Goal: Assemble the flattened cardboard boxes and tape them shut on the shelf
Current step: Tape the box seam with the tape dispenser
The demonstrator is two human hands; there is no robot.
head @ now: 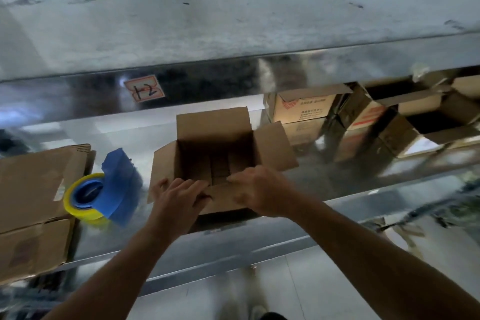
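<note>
Open cardboard box (215, 153) sits upright at the middle of the metal shelf (337, 179), close to the front edge. Top is open: far flap up, side flaps splayed left and right, near flap (223, 197) bent out toward you. The inside is dim and a seam runs along the bottom.

Your left hand (179, 195) is on the left part of the near flap, fingers over its top and thumb at its edge, so that grip holds the flap. Your right hand (259, 189) is on the right part, fingers curled over the fold into the box mouth, gripping the same flap. Both hands are slightly blurred.

A blue tape dispenser (119, 184) with a yellow tape roll (78, 202) lies just left of the box. Next to it is a stack of flattened boxes (33, 202). Printed cartons (304, 109) stand at back right, well apart. A handwritten label (144, 88) is stuck on the upper shelf edge.
</note>
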